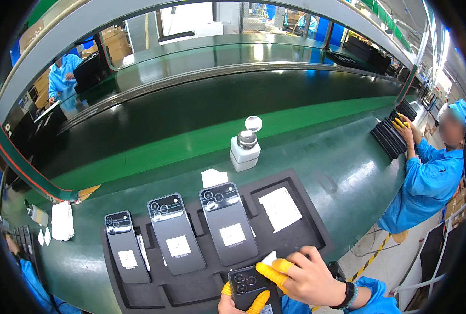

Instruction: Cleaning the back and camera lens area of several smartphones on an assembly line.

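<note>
At the bottom centre, my left hand [226,304] grips a dark phone [247,294], its camera lenses facing up. Yellow finger covers show on both hands. My right hand [311,282] pinches a small white wipe [269,258] at the phone's upper right corner. Beyond them lies a black foam tray [321,235]. Three grey phones, one at the left [124,243], one in the middle [173,230] and one to the right [223,217], rest on it, each with a white label. A white printed sheet [281,210] lies in the tray's right compartment.
Behind the tray stand a white square bottle [245,153] with its metal cap flipped up and a white wipe [213,178]. Stacked wipes [62,221] lie left. A dark conveyor [207,102] runs behind. At right, a co-worker in blue [429,180] handles black trays [387,137].
</note>
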Motion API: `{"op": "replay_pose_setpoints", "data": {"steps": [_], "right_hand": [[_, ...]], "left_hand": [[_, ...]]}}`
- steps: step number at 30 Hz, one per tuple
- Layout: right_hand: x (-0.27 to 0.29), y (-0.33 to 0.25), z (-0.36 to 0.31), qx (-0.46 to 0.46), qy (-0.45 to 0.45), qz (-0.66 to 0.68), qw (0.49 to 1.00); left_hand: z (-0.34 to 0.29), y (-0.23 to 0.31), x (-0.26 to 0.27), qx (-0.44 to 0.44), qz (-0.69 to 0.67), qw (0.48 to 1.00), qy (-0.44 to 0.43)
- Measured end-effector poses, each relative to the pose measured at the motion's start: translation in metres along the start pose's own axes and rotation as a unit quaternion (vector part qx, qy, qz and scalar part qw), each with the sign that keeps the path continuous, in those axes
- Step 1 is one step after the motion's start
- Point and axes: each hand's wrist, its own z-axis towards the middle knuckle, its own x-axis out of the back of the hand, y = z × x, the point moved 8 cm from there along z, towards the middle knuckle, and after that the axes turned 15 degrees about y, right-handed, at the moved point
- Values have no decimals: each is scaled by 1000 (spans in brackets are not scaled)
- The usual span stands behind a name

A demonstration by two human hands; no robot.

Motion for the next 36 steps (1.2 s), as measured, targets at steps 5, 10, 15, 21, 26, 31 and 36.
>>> {"op": "replay_pose_setpoints", "data": {"steps": [5, 10, 15, 21, 26, 31, 36], "right_hand": [[-3, 2, -13, 9, -15, -1, 1000], [21, 7, -25, -19, 47, 118, 992], [23, -2, -23, -3, 103, 96, 990], [14, -8, -7, 17, 81, 35, 996], [0, 0, 2, 15, 33, -7, 999], [10, 22, -6, -63, 58, 20, 996], [18, 25, -11, -112, 127, 36, 985]], "left_hand": [[0, 7, -4, 16, -41, 999, 17], [-1, 6, -1, 11, -26, 999, 35], [0, 3, -1, 17, -20, 999, 24], [-2, 3, -1, 35, 13, 999, 31], [0, 7, -2, -3, 17, 999, 48], [0, 10, -2, -11, -2, 999, 46], [-1, 9, -2, -15, 11, 999, 36]]}}
